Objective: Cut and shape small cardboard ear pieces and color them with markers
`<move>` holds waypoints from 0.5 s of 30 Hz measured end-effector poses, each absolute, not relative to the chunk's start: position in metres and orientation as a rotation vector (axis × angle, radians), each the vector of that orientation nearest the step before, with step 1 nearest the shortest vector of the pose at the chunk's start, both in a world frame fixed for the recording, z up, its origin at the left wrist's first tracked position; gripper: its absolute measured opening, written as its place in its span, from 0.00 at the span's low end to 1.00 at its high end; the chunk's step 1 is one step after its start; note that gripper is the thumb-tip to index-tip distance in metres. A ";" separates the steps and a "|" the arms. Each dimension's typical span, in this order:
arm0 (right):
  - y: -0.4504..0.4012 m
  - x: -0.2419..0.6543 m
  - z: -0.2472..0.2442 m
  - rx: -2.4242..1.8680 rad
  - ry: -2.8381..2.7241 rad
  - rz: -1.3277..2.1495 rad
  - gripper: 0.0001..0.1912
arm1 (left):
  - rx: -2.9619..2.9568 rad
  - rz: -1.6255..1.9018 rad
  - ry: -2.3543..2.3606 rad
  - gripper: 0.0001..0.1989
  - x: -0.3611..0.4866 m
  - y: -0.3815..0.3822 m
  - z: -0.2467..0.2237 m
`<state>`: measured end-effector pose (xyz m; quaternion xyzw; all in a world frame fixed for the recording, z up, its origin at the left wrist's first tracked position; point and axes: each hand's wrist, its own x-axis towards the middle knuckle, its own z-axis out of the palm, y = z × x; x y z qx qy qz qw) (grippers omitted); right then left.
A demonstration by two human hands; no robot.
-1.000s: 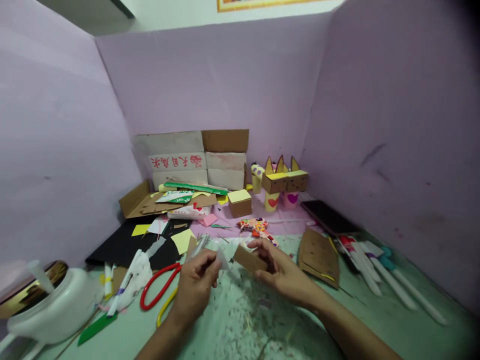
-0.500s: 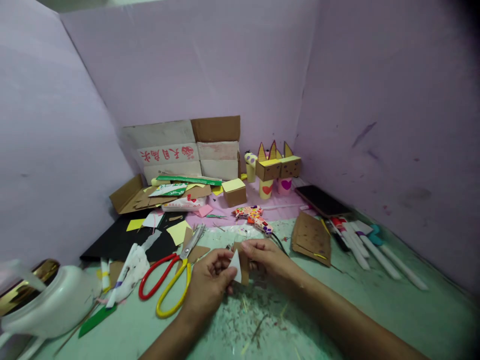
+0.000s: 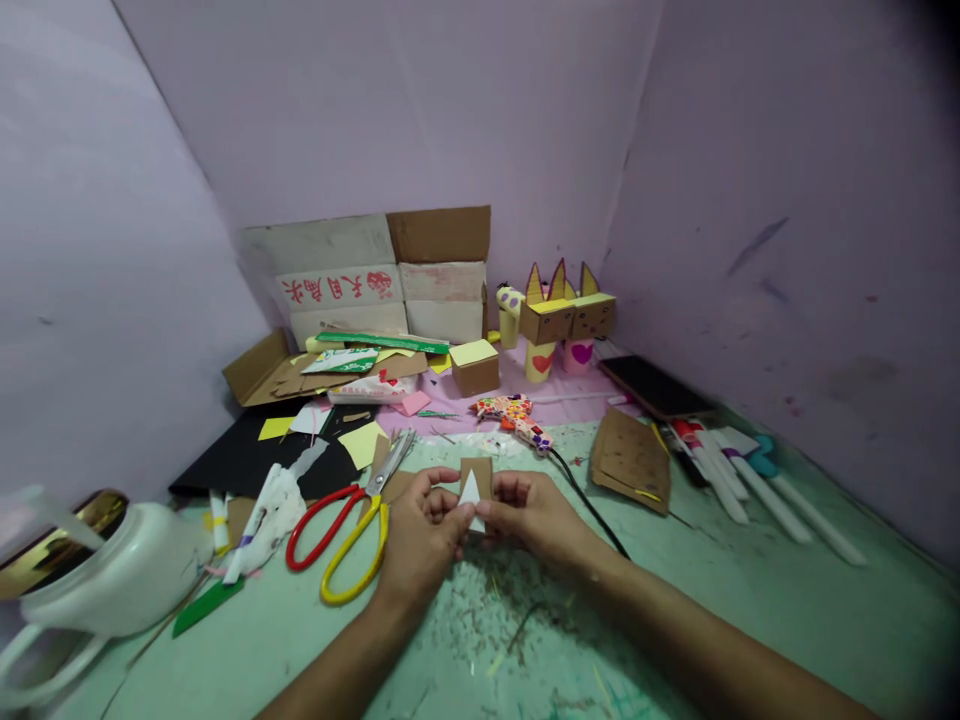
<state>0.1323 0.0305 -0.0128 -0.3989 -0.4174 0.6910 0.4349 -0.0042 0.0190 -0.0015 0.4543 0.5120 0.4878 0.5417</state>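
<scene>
A small white paper triangle [image 3: 470, 490] lies flat against a brown cardboard piece [image 3: 480, 468], point upward. My left hand [image 3: 424, 530] pinches both from the left, thumb on the triangle's lower part. From the other side my right hand [image 3: 529, 510] grips the same two pieces, its thumb near the triangle's lower right edge. The fingers behind the cardboard are partly hidden. Just left of my left hand lie scissors [image 3: 373, 487] with one red and one yellow handle, blades pointing away. Beyond my hands rests a patterned glue gun [image 3: 517, 418] with a black cord.
At the back stand a small cardboard box [image 3: 475, 375] and two animal-like box figures [image 3: 546, 322] on cups. Cardboard scraps [image 3: 628, 460] and several markers [image 3: 765, 505] lie on the right. A white teapot-like vessel [image 3: 127, 575] stands at left front. Clippings litter the green table [image 3: 675, 600].
My right hand has shifted its thumb onto the front of the pieces. The triangle now sits upright and squarely over the cardboard, which was more to its right. The camera view has shifted slightly.
</scene>
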 end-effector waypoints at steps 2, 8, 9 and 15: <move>0.031 0.134 -0.011 -0.971 -1.026 1.704 0.14 | 1.038 1.111 1.163 0.21 -0.006 0.020 -0.003; 0.033 0.140 -0.007 -0.965 -0.990 1.713 0.15 | 0.896 0.977 1.072 0.21 -0.014 0.022 -0.005; 0.032 0.140 -0.006 -0.975 -0.989 1.715 0.15 | 0.902 0.971 1.068 0.21 -0.014 0.022 -0.005; 0.029 0.140 -0.003 -1.014 -0.993 1.731 0.14 | 0.972 0.963 1.094 0.17 -0.014 0.019 -0.006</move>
